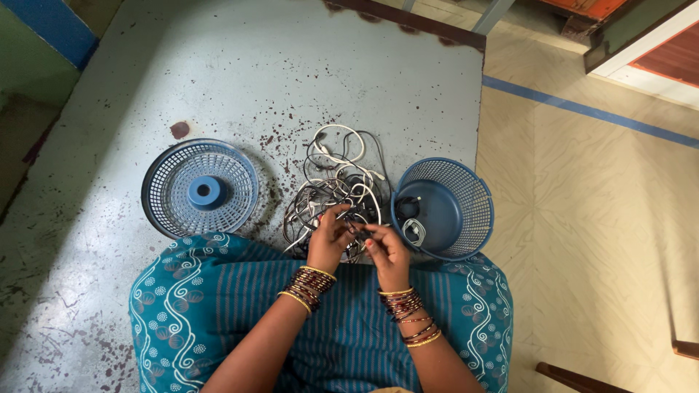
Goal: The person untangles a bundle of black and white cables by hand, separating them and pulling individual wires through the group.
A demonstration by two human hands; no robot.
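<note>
Hands: both meet over the near edge of the cable heap, fingers pinched on strands.
Left hand: curled onto the cables, thumb and fingers closed on a dark strand; bangles at the wrist.
Right hand: just right of the left, fingertips closed on what seems the same strand, though the tangle hides the exact grip.
Cables: a knot of white and black leads on the grey table, loops running away from the person.
Right basket: blue, tipped on its side, touching the heap's right edge; a coiled white lead and a dark plug inside.
Left basket: blue, upturned, left of the heap and apart from it.
Lap: teal patterned cloth below the heap.
</note>
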